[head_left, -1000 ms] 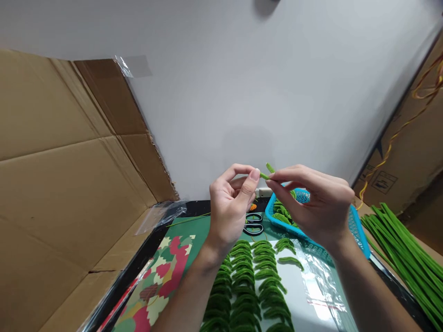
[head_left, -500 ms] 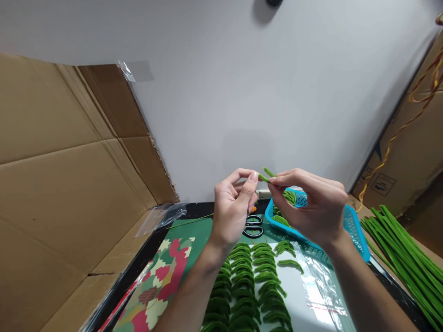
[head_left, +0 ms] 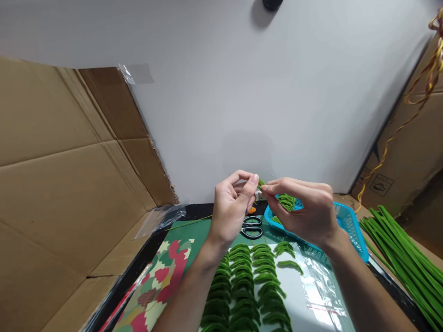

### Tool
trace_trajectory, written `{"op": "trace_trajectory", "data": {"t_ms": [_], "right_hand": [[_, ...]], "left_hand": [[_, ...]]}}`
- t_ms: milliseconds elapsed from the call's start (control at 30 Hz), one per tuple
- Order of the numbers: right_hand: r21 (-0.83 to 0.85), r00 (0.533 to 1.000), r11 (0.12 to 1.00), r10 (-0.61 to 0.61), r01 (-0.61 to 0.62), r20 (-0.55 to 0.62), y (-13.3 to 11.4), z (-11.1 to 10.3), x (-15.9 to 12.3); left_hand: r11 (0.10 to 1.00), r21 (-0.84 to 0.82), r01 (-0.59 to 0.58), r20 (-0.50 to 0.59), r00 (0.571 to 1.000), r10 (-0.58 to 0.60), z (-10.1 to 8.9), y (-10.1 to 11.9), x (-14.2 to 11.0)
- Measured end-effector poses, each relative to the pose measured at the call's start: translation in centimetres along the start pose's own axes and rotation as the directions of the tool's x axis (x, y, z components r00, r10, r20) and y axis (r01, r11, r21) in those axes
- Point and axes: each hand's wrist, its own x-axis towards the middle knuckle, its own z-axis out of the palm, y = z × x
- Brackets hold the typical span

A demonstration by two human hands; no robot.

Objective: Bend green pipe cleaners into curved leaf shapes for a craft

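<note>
Between my two hands, raised above the table, is a short folded piece of green pipe cleaner [head_left: 261, 183]. My left hand [head_left: 236, 196] pinches one end of it between thumb and forefinger. From the other side, the thumb and fingertips of my right hand [head_left: 301, 207] close on it, hiding much of the piece. Below lie rows of curved green pipe cleaner pieces [head_left: 242, 286] on a white sheet [head_left: 294, 295]. One single curved piece [head_left: 290, 264] rests at the right of the rows.
Behind my right hand stands a blue plastic basket [head_left: 356, 230] holding more green pieces. Black-handled scissors [head_left: 252, 228] lie on the green mat [head_left: 199, 228]. Long green pipe cleaners [head_left: 401, 258] are bundled at right. Cardboard [head_left: 69, 184] walls the left; a clear plastic bag [head_left: 321, 286] lies in front.
My right hand has moved left and slightly down, closer to my left hand. Less of the pipe cleaner shows between the fingers, and its free end no longer sticks up.
</note>
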Motion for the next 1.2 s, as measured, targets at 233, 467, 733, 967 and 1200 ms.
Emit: {"op": "trace_trajectory", "data": {"t_ms": [233, 467, 733, 967, 1200], "right_hand": [[0.002, 0.999, 1.0, -0.006, 0.006, 0.041, 0.7, 0.0, -0.2], [-0.062, 1.0, 0.998, -0.019, 0.018, -0.016, 0.7, 0.1, 0.1], [-0.053, 0.999, 0.998, -0.043, 0.042, -0.013, 0.7, 0.0, 0.0], [-0.12, 0.995, 0.991, -0.051, 0.061, 0.09, -0.1, -1.1, 0.5], [-0.015, 0.929, 0.998, -0.053, 0.062, 0.367, -7.2, -5.5, 0.1]], "left_hand": [[0.994, 0.106, -0.034, 0.054, 0.998, 0.028, -0.8, -0.1, 0.3], [0.995, 0.104, -0.006, 0.049, 0.999, 0.001, -1.0, 0.3, 0.3], [0.995, 0.1, 0.027, 0.04, 0.999, -0.031, -1.1, 0.4, 0.5], [0.995, 0.093, 0.043, 0.042, 0.998, -0.047, -1.5, 0.6, 0.5], [0.995, 0.098, 0.004, -0.01, 1.0, -0.003, -2.3, 0.6, 0.8]]}}
